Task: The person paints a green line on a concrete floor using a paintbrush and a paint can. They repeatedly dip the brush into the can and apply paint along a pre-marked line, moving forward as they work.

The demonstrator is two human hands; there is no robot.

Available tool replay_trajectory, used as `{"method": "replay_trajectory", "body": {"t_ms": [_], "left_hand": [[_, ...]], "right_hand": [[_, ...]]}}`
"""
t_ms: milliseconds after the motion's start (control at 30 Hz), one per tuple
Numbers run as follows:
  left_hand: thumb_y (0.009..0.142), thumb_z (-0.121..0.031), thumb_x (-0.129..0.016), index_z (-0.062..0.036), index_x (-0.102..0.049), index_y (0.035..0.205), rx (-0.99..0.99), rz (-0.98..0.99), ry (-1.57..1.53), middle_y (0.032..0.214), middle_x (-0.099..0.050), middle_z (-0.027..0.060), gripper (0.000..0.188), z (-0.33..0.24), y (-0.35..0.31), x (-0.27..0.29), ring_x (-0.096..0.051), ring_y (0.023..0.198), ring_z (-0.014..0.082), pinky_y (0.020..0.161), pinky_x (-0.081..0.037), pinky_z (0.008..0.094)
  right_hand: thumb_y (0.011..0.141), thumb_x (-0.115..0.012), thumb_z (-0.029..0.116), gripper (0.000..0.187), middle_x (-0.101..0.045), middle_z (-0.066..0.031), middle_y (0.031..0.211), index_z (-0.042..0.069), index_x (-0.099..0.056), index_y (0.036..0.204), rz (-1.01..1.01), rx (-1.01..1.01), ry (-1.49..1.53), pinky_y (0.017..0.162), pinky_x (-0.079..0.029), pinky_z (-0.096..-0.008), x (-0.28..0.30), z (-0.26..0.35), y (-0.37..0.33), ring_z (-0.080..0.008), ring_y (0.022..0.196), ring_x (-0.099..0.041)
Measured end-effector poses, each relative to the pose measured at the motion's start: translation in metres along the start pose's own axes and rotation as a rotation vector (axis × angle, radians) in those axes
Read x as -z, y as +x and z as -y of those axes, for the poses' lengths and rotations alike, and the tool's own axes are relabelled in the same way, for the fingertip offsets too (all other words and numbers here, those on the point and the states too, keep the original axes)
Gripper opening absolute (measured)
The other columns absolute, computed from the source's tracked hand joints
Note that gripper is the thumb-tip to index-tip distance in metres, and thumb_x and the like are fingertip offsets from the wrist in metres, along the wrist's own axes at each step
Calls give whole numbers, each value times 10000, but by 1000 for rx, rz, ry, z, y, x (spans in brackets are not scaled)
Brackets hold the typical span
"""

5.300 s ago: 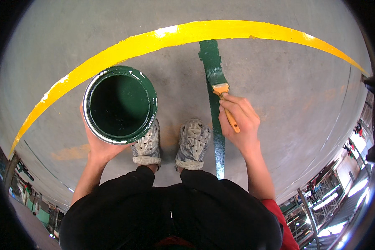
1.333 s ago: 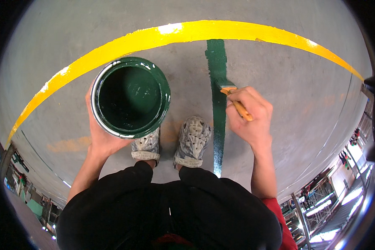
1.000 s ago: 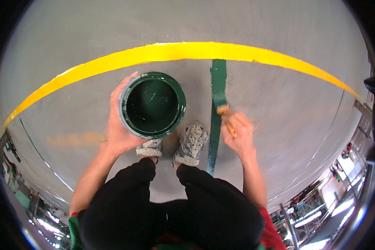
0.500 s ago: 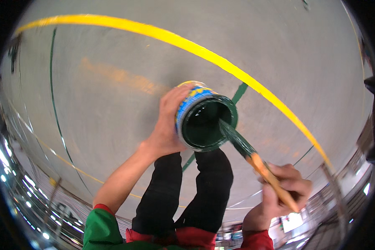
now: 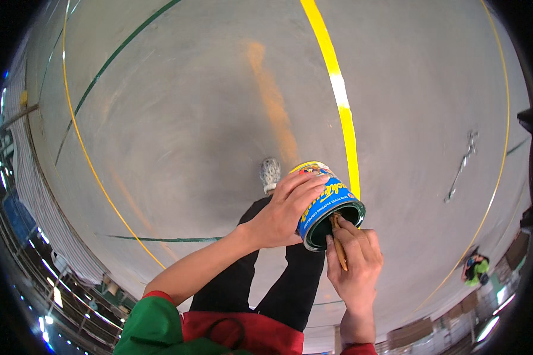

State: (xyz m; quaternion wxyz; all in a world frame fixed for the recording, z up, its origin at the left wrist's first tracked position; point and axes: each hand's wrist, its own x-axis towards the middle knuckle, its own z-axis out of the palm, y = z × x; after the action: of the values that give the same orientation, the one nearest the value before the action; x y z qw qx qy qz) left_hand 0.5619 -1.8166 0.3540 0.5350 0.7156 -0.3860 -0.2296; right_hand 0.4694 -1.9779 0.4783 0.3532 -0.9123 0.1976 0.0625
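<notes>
In my left hand (image 5: 290,204) I grip a round paint can (image 5: 328,195) with a blue and yellow label, tilted so its open mouth faces me. Dark green paint coats the inside and rim. My right hand (image 5: 358,254) is closed round the wooden handle of a paintbrush (image 5: 339,245) at the mouth of the can. The brush's bristle end is inside the can, hidden from sight. My shoe (image 5: 270,171), in a patterned whitish cover, shows on the floor beyond the can.
A broad yellow line (image 5: 331,71) runs along the grey floor (image 5: 189,130), beside a faded orange streak (image 5: 269,100). Green lines (image 5: 124,47) cross at left. A long metal tool (image 5: 462,165) lies at right. Farther off is a person in bright green (image 5: 475,267).
The brush has moved from slanting out of the can to deep inside it, my right hand coming in to the mouth. The can is lower and to the right; my view of the floor has turned.
</notes>
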Motion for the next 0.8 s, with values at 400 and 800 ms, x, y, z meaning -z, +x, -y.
{"method": "replay_trajectory", "body": {"t_ms": [400,800], "left_hand": [[659,-276,-984,-25,-410,1483,95,-195,117,1551,-477,169,1035,-48,99,14,-395,1458,392,1230,-287,544],[663,-206,-977,-41,-383,1487,76,-95,185,1558,-467,193,1029,62,256,133,-419,1439,401,1227,-299,540]], "right_hand": [[846,-753,54,134,-760,-237,966,-21,-694,940,-144,-102,436,728,-598,-356,119,-19,72,-289,802,-756],[843,-772,-3,156,-756,-251,1022,-23,-679,966,-14,-90,294,796,-607,-374,114,27,287,-336,880,-766]]}}
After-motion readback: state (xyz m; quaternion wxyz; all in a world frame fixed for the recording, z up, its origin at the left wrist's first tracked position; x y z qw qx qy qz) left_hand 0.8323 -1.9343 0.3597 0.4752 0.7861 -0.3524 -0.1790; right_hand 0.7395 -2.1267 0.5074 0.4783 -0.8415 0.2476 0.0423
